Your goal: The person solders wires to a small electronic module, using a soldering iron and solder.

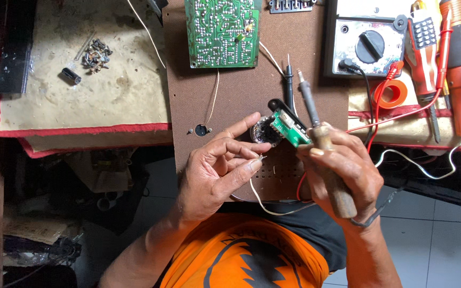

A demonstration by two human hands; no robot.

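1. Head view: right hand is clenched around a wooden-handled soldering iron, tip toward twelve o'clock.
2. Left hand pinches a white wire's end in its fingers, at nine o'clock of the small green board.
3. Judged step: soldering that wire; the next move calls for steady alignment.

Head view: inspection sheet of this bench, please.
Surface: brown perforated board across a stained paper-covered bench.
Job's things: small green circuit board; wooden-handled soldering iron.
Clutter: large green circuit board, multimeter, screw pile, red tape roll, screwdrivers.
Grippers: left hand pinches a white wire; right hand grips the iron.
Cables: red and black probe leads.
Surroundings: tiled floor.
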